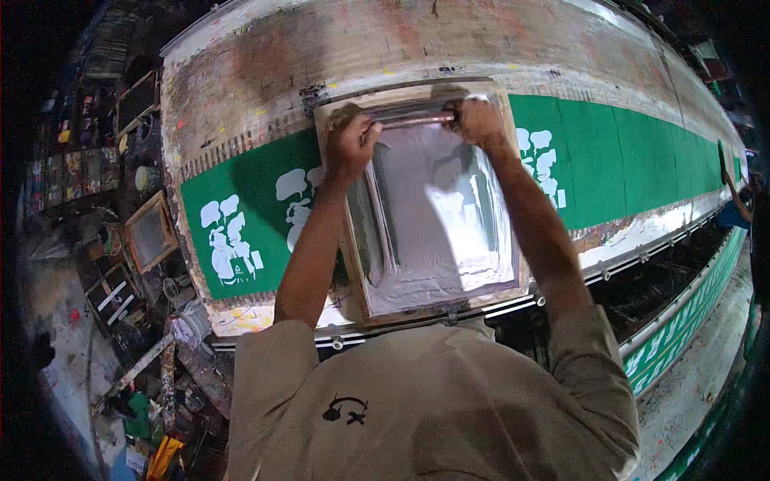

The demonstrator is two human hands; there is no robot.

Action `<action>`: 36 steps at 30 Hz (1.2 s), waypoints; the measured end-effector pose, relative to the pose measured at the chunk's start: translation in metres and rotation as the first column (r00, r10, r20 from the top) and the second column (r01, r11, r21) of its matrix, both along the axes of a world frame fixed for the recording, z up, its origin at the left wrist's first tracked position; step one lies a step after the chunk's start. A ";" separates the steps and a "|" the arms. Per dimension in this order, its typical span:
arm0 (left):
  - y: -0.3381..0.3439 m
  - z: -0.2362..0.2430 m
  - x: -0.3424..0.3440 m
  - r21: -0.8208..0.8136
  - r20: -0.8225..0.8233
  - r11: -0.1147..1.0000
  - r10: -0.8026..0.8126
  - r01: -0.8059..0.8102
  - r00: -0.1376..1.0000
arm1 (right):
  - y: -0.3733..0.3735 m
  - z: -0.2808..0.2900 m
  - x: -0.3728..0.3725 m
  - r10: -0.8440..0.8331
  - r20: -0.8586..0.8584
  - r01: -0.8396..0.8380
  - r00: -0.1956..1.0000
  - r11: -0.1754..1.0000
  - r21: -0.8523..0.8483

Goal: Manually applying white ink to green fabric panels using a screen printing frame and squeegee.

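Note:
A wooden-framed printing screen [355,276] lies on the long table, in front of my body. Pale, whitish ink [413,216] is spread over its mesh, with thicker streaks along the sides. Across the screen's far end lies a squeegee [417,119] with a brownish handle. My left hand [351,146] is closed on the squeegee's left end, and my right hand [480,124] is closed round its right end. Beneath the screen runs a strip of green fabric [626,156]. White printed figures [233,244] show on the fabric to the left, and another white print [541,164] shows just right of the screen.
The stained long table [353,48] stretches away to the right. Spare wooden-framed screens [150,232] and a bucket [148,178] stand among clutter at the left. Another green printed strip [682,321] hangs at the lower right. A person's arm [734,196] reaches in at the far right.

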State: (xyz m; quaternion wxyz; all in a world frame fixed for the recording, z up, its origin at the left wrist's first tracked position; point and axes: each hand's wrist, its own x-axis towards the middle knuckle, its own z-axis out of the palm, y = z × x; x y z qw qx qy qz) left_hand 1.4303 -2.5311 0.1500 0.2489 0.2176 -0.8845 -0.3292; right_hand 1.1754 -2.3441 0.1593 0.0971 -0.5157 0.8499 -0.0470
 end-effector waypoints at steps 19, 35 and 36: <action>0.221 -0.019 0.213 0.348 0.218 0.870 0.287 -0.349 0.933 | 0.247 0.005 0.193 0.062 0.245 -0.090 0.967 0.991 0.104; 0.176 -0.021 0.195 0.308 0.322 0.694 0.568 -0.651 0.758 | 0.085 -0.043 0.052 -0.030 -0.149 -0.013 0.988 0.960 -0.280; 0.175 -0.021 0.193 0.298 0.338 0.674 0.588 -0.676 0.735 | 0.081 -0.031 0.048 -0.054 -0.118 0.021 0.991 0.965 -0.262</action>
